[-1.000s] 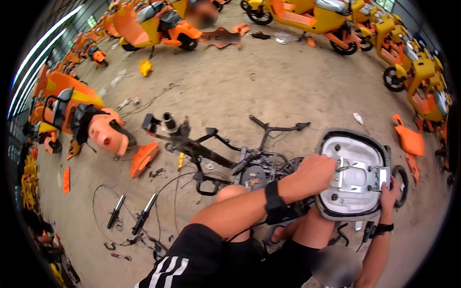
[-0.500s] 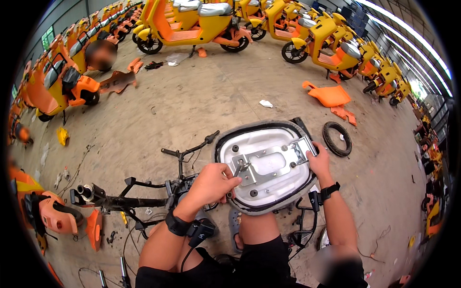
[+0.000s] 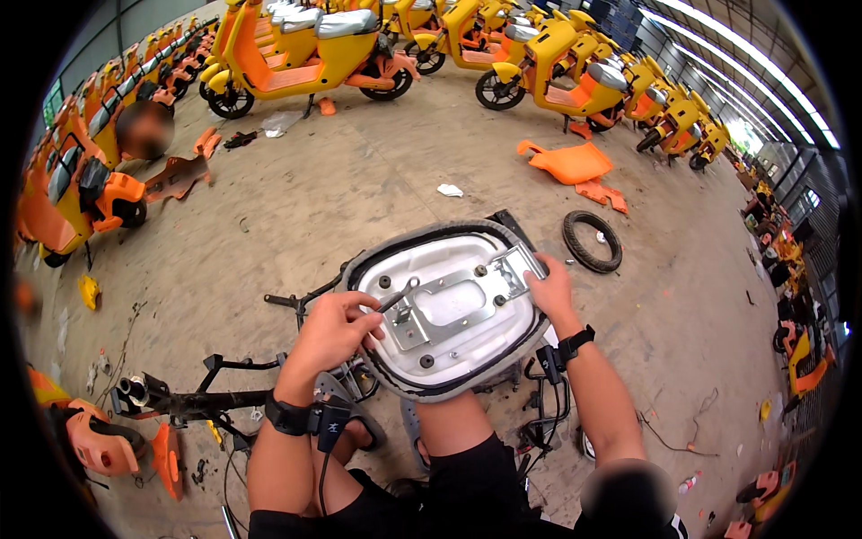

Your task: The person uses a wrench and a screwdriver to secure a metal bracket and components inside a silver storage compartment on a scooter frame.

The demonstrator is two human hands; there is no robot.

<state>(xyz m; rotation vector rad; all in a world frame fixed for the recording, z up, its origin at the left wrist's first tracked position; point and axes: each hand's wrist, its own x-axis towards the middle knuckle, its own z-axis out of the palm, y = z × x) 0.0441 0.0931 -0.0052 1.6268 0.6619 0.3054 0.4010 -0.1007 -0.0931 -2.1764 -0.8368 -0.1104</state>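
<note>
A scooter seat (image 3: 453, 346) lies upside down across my knees, its white underside up and a dark grey edge around it. On it sits a silver metal bracket plate (image 3: 467, 319) with bolts and a hinge-like end (image 3: 518, 269). My left hand (image 3: 337, 331) is closed on a spanner (image 3: 398, 295) at the seat's left side; the ring end points up and right over the plate. My right hand (image 3: 552, 292) grips the seat's right edge by the hinge end, thumb on the metal. Its other fingertips are partly hidden.
A black scooter frame (image 3: 202, 402) with handlebars lies on the floor to the left, partly under the seat. Beyond are a loose tyre (image 3: 593, 242) and orange panels (image 3: 570, 163). Rows of yellow scooters (image 3: 314, 67) stand at the back and left.
My left hand has drawn back slightly from the bracket's left end, and the spanner has swung so its ring points up and right. The view has shifted right; my right hand keeps its grip.
</note>
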